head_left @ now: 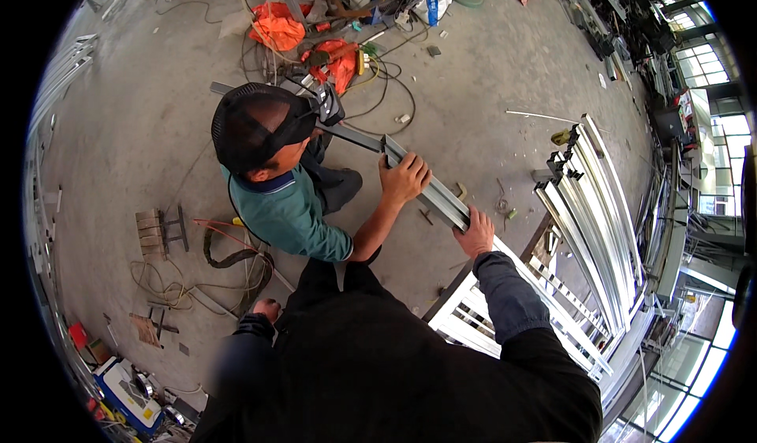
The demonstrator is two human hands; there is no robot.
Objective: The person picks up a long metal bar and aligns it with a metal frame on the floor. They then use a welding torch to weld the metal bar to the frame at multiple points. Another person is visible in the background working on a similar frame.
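My right hand (476, 234) is closed around the near end of a long grey metal profile (443, 201), which slants away to the far left. A co-worker in a green shirt (289, 212) and dark cap bends beside it, with one hand (404, 176) gripping the same profile farther along. Past that hand, a thinner grey bar (352, 136) runs on toward the co-worker's head, and how the two join is hard to make out. Low beside my body hangs my left hand (268, 310), apart from the profile, its fingers mostly hidden.
Stacked silvery profiles (591, 222) and a white slatted frame (465, 317) stand at my right. Cables and orange bags (277, 29) lie on the floor ahead. At left are a looped hose (217, 255), small wooden-topped stools (150, 234) and a blue-and-white machine (128, 393).
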